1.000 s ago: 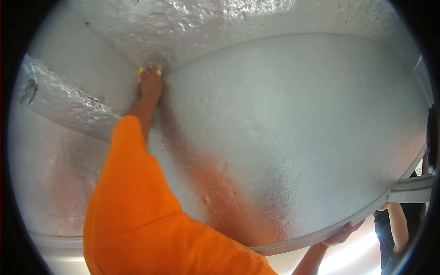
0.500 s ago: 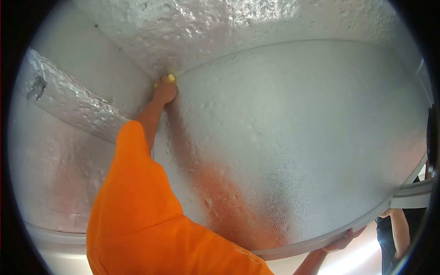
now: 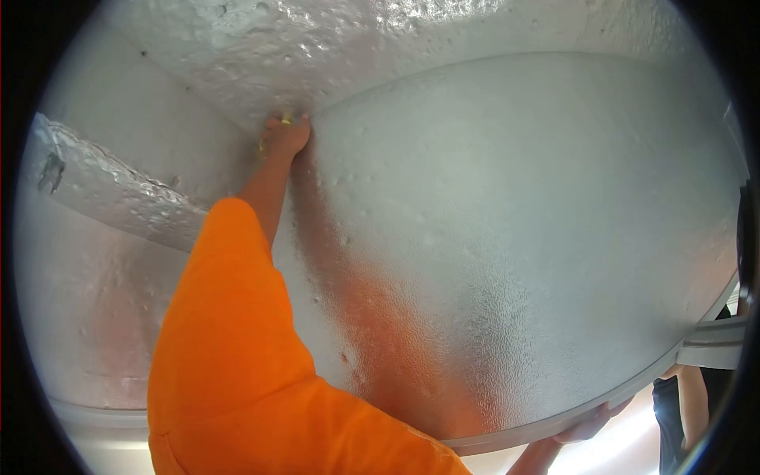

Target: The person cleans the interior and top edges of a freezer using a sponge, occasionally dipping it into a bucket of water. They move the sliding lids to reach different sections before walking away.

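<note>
My left hand [image 3: 286, 136] reaches far into the corner of a dented, silvery metal cabinet interior, its arm in a loose orange sleeve [image 3: 237, 340]. Its fingers are closed around a small yellow thing [image 3: 286, 121], pressed into the corner where the walls meet. Only bits of yellow show between the fingers, so I cannot tell its kind. At the lower right, my right hand [image 3: 582, 428] grips the pale rim [image 3: 507, 440] of the large side panel [image 3: 507, 229]; its fingertips are partly hidden by the rim.
A metal ledge [image 3: 150, 194] with a small bracket [image 3: 51, 172] crosses the left wall. Another person's arm [image 3: 693, 408] and dark clothing show beyond the rim at lower right, near a pale bar [image 3: 712, 344]. Bright light comes from below.
My left hand has turned a little at the corner, and less of the yellow thing shows. The view has shifted slightly. My right hand stays at the rim.
</note>
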Demonstrator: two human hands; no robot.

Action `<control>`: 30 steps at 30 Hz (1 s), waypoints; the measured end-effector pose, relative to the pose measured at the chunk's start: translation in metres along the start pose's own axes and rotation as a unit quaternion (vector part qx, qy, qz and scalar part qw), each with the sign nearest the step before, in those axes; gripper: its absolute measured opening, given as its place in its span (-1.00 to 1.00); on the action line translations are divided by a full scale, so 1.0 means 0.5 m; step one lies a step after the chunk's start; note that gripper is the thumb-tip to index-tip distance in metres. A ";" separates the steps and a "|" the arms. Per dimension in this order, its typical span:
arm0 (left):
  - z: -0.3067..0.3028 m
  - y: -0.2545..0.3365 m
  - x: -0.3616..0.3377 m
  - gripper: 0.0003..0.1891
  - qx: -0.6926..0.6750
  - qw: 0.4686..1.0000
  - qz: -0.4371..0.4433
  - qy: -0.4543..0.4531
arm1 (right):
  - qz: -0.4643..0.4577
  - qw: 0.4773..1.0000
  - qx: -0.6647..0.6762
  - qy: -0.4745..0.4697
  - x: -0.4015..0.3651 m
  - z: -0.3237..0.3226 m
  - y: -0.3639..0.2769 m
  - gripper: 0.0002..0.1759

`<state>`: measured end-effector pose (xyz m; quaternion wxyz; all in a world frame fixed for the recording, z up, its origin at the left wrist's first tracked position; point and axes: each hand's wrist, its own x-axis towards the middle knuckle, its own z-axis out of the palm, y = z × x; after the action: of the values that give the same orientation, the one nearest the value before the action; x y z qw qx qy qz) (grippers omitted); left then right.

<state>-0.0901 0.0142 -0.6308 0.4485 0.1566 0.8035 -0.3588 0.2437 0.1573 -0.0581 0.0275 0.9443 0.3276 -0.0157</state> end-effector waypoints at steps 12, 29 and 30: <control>0.033 -0.053 0.037 -0.52 -0.122 0.978 0.148 0.078 | -0.019 0.994 0.112 -0.004 0.007 -0.003 0.017 -0.34; -0.064 -0.147 -0.217 -0.68 0.050 0.850 0.524 0.006 | -0.008 0.923 0.378 -0.064 0.009 -0.036 0.030 -0.10; -0.071 -0.164 -0.255 -0.67 0.050 0.844 0.531 0.052 | -0.042 0.943 0.329 -0.036 0.009 -0.021 0.049 -0.11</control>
<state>-0.0884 -0.0084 -0.4768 0.5196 0.5997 0.6008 -0.0969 0.2625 0.1416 -0.0469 -0.2737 0.8848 0.3426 -0.1578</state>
